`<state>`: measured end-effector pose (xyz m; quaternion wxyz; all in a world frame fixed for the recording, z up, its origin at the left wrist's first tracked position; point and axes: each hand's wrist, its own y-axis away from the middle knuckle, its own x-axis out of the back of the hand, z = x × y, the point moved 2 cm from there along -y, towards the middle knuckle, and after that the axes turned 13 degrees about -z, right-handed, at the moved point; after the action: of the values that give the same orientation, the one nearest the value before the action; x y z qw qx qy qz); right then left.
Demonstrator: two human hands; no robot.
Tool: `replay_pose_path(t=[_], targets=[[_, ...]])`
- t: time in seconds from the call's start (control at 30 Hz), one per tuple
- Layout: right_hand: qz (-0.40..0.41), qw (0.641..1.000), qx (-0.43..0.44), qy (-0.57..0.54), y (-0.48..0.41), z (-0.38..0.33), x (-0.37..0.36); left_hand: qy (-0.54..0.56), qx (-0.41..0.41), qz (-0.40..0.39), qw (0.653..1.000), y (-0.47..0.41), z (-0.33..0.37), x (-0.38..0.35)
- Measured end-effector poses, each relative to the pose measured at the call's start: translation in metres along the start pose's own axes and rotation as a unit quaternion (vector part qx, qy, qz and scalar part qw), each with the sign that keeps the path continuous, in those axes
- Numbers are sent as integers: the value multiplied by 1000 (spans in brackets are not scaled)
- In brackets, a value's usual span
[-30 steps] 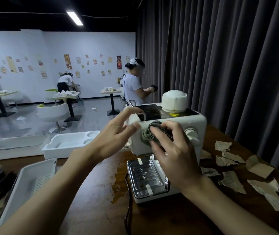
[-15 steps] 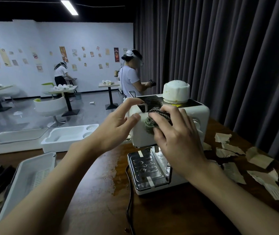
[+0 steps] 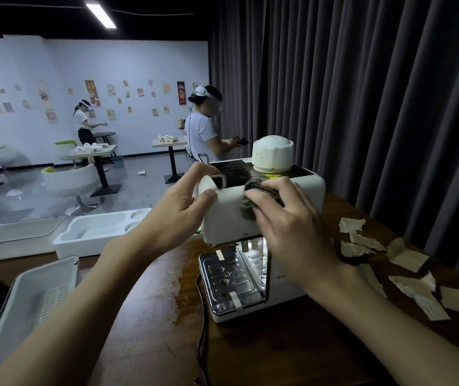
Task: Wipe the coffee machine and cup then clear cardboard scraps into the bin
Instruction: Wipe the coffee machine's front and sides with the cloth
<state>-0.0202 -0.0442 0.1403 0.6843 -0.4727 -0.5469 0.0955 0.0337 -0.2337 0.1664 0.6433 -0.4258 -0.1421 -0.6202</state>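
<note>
A white coffee machine (image 3: 224,218) stands on the brown table (image 3: 144,316), its metal drip tray (image 3: 231,280) facing me. An upturned white cup (image 3: 272,154) with stains rests on the machine's dark top. My left hand (image 3: 179,213) grips the machine's upper left corner, thumb on the front, fingers over the top. My right hand (image 3: 289,227) presses a dark green cloth (image 3: 249,210) against the upper front of the machine. Torn cardboard scraps (image 3: 409,274) lie on the table to the right.
A white slotted basket (image 3: 27,302) sits at the near left, a white moulded tray (image 3: 97,232) behind it. A black power cord (image 3: 202,338) runs toward me. A dark curtain (image 3: 362,93) hangs close on the right. Two other people stand by tables farther back.
My right hand has slid the cloth upward on the machine's front, toward its top edge. My left hand has kept its hold on the left corner.
</note>
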Motion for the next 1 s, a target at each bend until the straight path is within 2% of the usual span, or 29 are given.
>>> replay_pose_path(t=[0.13,0.2,0.4,0.57,0.77,1.0], targets=[[43,991,-96,-78,2,38,14,-43,29,31,998,-2,-1,-4],[52,988,-117,-88,4,52,20,-48,27,28,998,-2,1,-5],[58,983,-141,-99,20,78,22,-43,30,33,998,0,-1,-7],[73,979,-135,-132,31,85,15,14,43,39,998,0,1,-9],[90,979,-124,-136,45,87,1,28,64,48,996,0,7,-10],[133,947,-227,-183,61,70,-18,6,55,47,997,-1,3,-10]])
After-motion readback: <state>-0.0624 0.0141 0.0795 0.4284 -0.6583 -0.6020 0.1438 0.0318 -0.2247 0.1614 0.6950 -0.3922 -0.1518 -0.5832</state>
